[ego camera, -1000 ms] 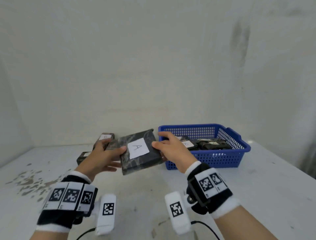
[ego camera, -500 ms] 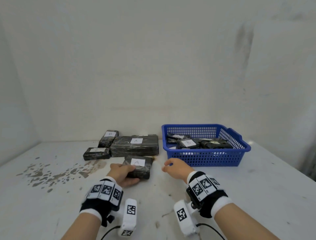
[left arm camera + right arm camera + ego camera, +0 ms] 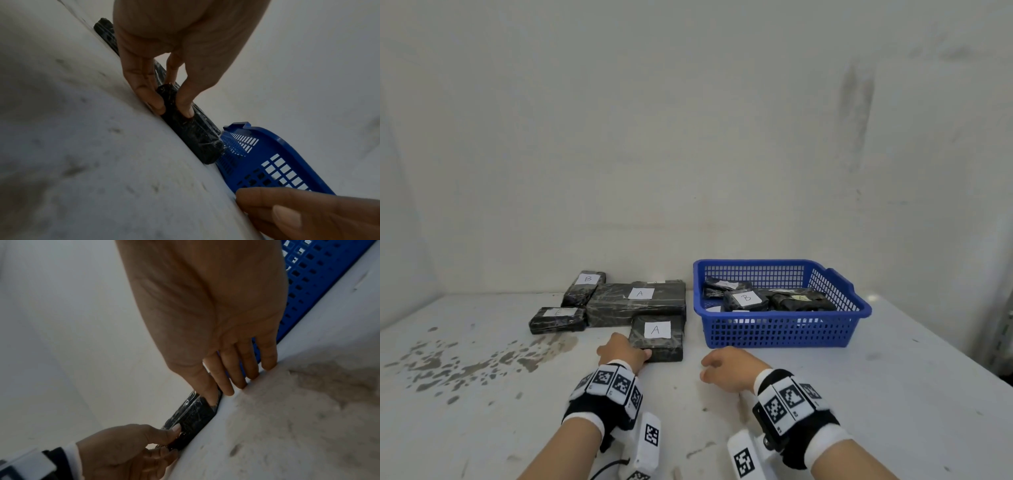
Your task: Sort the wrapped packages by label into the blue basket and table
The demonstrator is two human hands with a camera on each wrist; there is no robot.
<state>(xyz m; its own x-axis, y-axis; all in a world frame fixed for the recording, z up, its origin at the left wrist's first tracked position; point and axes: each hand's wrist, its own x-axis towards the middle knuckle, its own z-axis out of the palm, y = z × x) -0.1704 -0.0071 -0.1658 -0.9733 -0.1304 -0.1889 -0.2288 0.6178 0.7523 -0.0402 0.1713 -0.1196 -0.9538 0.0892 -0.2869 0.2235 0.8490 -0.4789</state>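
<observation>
A black wrapped package labelled A (image 3: 657, 344) lies flat on the white table (image 3: 859, 394), just left of the blue basket (image 3: 780, 342). My left hand (image 3: 643, 353) pinches its near left corner; the left wrist view shows thumb and fingers (image 3: 185, 100) clamped on the package (image 3: 195, 138). My right hand (image 3: 709, 366) is apart from the package, in front of the basket, holding nothing. In the right wrist view its straight fingers (image 3: 240, 379) touch the table beside the package (image 3: 195, 417). The basket (image 3: 267, 154) holds several black packages, one labelled B (image 3: 744, 298).
Behind the held package lie a large package labelled A (image 3: 637, 301), a small one labelled B (image 3: 585, 284) and another small one (image 3: 558, 318) with an unclear label. Dark stains (image 3: 465, 363) mark the table's left side. A white wall stands close behind.
A second ago both hands held the A package in the air. It has come down onto the table in my left hand, and my right hand has let go and drawn back.
</observation>
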